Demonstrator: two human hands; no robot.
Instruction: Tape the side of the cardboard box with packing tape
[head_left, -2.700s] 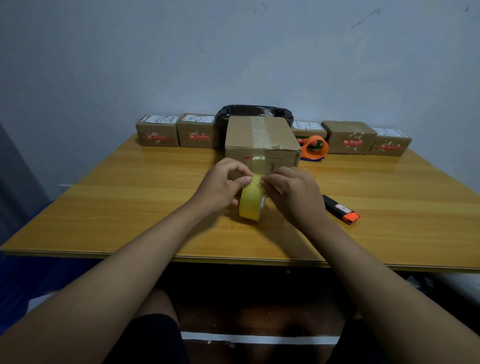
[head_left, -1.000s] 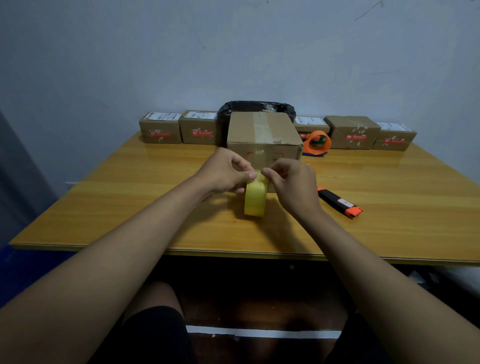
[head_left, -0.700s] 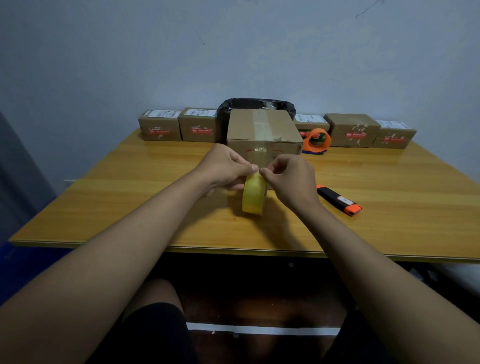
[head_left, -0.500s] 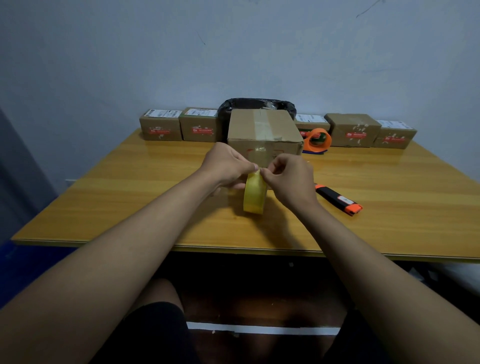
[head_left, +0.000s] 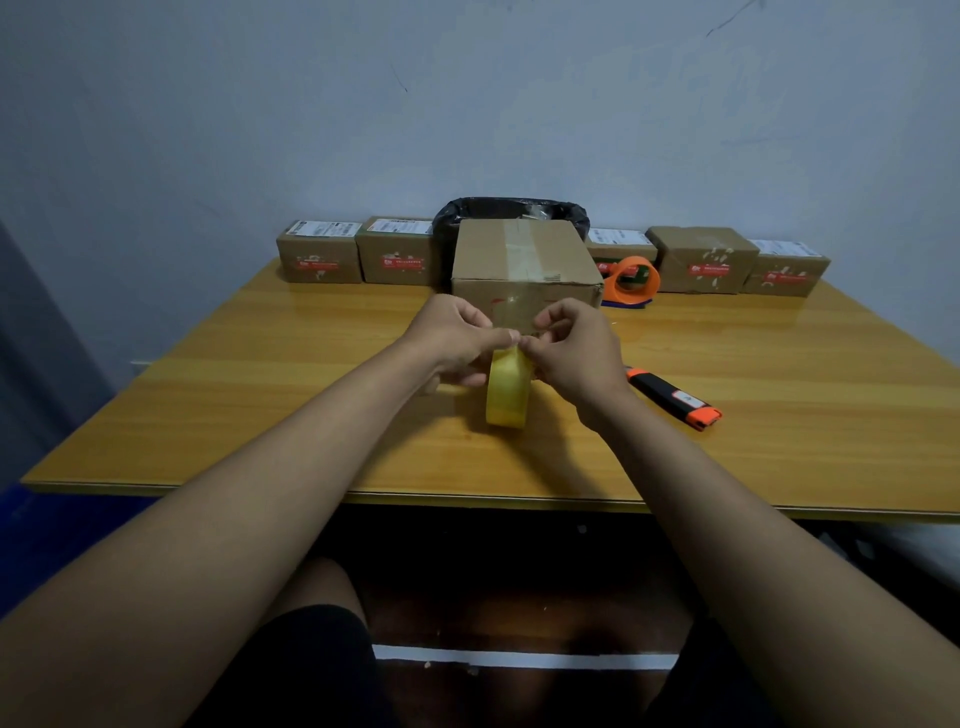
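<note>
Left hand: at centre frame, thumb and forefinger pinching together at the top rim of the tape roll, other fingers curling behind the roll and steadying it.

Right hand: just right of centre, fingertips closing on the same spot at the roll's top, touching or nearly touching the left fingertips. Whether a free end is already lifting cannot be told.

Tape roll: yellow, standing on edge on the table, directly below both hands.

Step in hand, as judged: finding and peeling the tape's loose end. To do it well: left hand is bracing the roll so it is not rolling; a right-hand nail should be working under the edge across its full width, peeling slowly and straight so the strip is not splitting or folding onto itself.

Cardboard box: just above the hands in frame, its near side facing the person, top seam already taped.

Utility knife: right of centre, lying on the table.

Orange tape dispenser: upper right of the box.

Small parcels: lining the far table edge.
</note>
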